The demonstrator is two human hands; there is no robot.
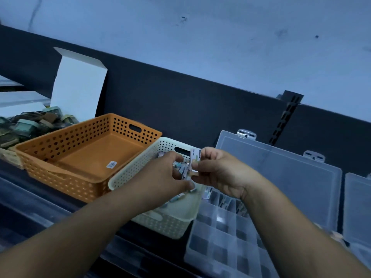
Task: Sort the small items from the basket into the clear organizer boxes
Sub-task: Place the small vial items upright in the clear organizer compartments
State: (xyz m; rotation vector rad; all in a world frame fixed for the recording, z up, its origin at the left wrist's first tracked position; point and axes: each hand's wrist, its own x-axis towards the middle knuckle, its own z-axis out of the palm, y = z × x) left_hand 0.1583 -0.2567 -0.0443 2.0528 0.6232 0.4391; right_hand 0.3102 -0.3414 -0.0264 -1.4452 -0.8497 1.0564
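Head view: both hands met above the cream basket (140, 177). The right grip (218, 173) pinched a small labelled packet (195, 157) and held it upright over the basket's far end. The left grip (164, 173) curled on the packet's other edge, thumb beneath. More small items (180, 197) lay loose in the basket. Just right of it sat the clear organizer (220, 237), lid (281, 177) thrown back, a few items in its far compartments. An orange basket (80, 177) sat touching the cream one's left side.

One orange basket (60, 177), one cream basket (160, 225), two clear organizer boxes (210, 237).
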